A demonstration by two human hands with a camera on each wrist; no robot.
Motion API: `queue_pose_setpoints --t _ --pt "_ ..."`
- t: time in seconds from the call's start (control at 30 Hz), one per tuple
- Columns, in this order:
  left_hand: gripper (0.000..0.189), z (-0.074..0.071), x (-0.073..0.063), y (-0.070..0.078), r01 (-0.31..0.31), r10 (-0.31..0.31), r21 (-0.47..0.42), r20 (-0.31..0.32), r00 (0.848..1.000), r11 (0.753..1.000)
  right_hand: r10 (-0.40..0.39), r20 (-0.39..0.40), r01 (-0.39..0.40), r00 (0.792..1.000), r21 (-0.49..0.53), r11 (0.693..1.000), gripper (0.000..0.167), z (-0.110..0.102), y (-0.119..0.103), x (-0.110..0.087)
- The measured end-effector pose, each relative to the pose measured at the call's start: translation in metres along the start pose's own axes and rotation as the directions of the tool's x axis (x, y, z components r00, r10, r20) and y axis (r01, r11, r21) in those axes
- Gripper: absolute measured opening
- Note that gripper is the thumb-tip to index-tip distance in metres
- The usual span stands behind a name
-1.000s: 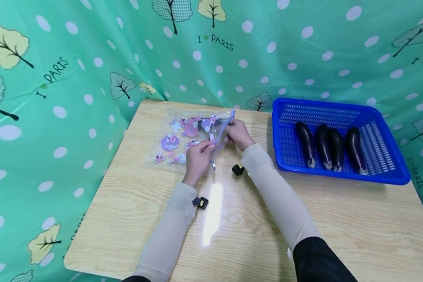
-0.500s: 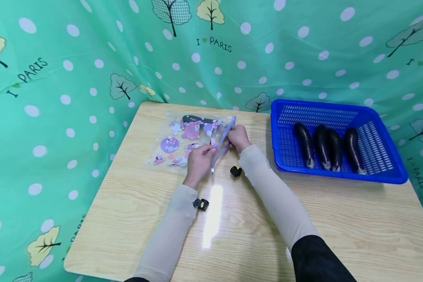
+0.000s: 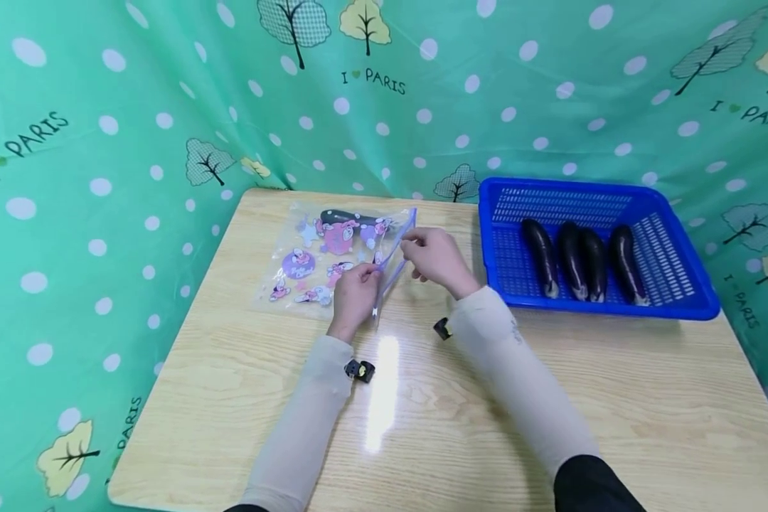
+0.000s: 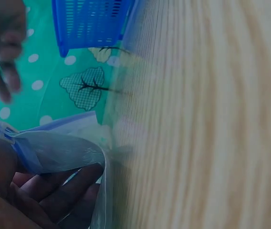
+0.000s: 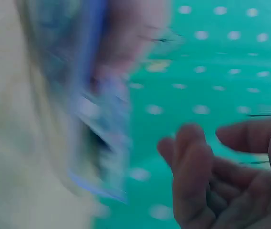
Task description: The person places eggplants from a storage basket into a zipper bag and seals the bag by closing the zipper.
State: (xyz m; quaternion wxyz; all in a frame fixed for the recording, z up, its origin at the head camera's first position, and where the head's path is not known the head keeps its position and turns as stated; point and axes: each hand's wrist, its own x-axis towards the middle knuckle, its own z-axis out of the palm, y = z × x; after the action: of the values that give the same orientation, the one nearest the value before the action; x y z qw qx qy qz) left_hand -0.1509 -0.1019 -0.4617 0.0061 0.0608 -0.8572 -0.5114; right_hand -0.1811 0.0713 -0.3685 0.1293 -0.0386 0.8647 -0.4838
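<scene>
A clear zip bag (image 3: pixel 297 284) with pink and purple cartoon prints lies on the table, its purple-edged mouth facing right. Inside, along its far side, is a dark eggplant (image 3: pixel 334 216), partly covered by the prints. My left hand (image 3: pixel 355 300) pinches the near rim of the mouth; in the left wrist view its fingers curl behind the raised film, near a white slider (image 4: pixel 3 130). My right hand (image 3: pixel 438 259) hovers just right of the mouth. In the right wrist view its fingers (image 5: pixel 192 167) are loosely bent, apart from the thumb, with nothing between them.
A blue plastic basket (image 3: pixel 697 267) stands at the back right, with several eggplants (image 3: pixel 593 264) lying in it. Behind the wooden table (image 3: pixel 230 398) hangs a green dotted curtain (image 3: pixel 384 149). Small black wrist cameras (image 3: pixel 360 370) sit on both sleeves.
My right hand has drawn out of the bag's mouth to the right and let go of the eggplant, which now lies inside the bag. My left hand has kept its hold on the rim.
</scene>
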Motion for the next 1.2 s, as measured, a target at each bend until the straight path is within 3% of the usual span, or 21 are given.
queue_pose_setpoints --t 0.17,0.27,0.37,0.47,0.57,0.67,0.73,0.87,0.93,1.1,1.2 --pt "0.02 -0.001 0.0 -0.002 0.012 -0.012 -0.005 -0.007 1.0 1.0 -0.062 0.063 0.074 0.996 -0.217 0.973 0.035 -0.064 -0.023 -0.025" --pt "0.021 -0.002 0.001 -0.002 0.02 -0.02 -0.001 -0.014 1.0 1.0 -0.033 0.074 0.06 0.997 -0.404 0.913 0.032 -0.107 -0.015 -0.02" --pt "0.022 -0.003 0.001 -0.001 0.027 -0.026 0.001 -0.011 1.0 1.0 0.088 0.09 -0.023 0.992 -0.556 0.831 0.038 -0.144 0.01 -0.01" --pt "0.022 -0.003 0.002 0.0 0.029 -0.029 -0.004 -0.001 1.0 1.0 0.282 0.117 -0.138 0.952 -0.659 0.739 0.038 -0.17 0.041 -0.006" --pt "0.022 -0.002 0.002 0.0 0.028 -0.028 -0.004 0.007 1.0 1.0 0.456 0.123 -0.25 0.881 -0.698 0.671 0.042 -0.183 0.068 -0.007" --pt "0.022 -0.002 0.002 0.0 0.033 -0.033 0.002 0.013 0.999 0.999 0.553 0.123 -0.345 0.824 -0.665 0.663 0.05 -0.187 0.086 -0.01" --pt "0.022 -0.002 0.001 -0.001 0.036 -0.036 0.008 0.014 0.999 0.999 0.569 0.154 -0.339 0.808 -0.668 0.662 0.054 -0.186 0.095 -0.011" --pt "0.022 -0.001 0.0 -0.002 0.041 -0.041 0.005 0.018 0.999 0.999 0.545 0.212 -0.244 0.811 -0.724 0.645 0.051 -0.182 0.103 -0.009" --pt "0.022 -0.001 0.0 -0.002 0.04 -0.04 0.005 0.018 0.999 0.999 0.539 0.209 -0.235 0.816 -0.731 0.64 0.045 -0.18 0.105 -0.007" --pt "0.023 -0.001 -0.001 0.0 0.036 -0.036 0.006 0.015 0.999 0.999 0.54 0.201 -0.297 0.818 -0.656 0.694 0.026 -0.176 0.108 -0.003" --pt "0.023 0.0 -0.001 0.0 0.036 -0.037 0.001 0.013 0.999 0.999 0.524 0.21 -0.291 0.825 -0.637 0.714 0.024 -0.175 0.108 -0.001"
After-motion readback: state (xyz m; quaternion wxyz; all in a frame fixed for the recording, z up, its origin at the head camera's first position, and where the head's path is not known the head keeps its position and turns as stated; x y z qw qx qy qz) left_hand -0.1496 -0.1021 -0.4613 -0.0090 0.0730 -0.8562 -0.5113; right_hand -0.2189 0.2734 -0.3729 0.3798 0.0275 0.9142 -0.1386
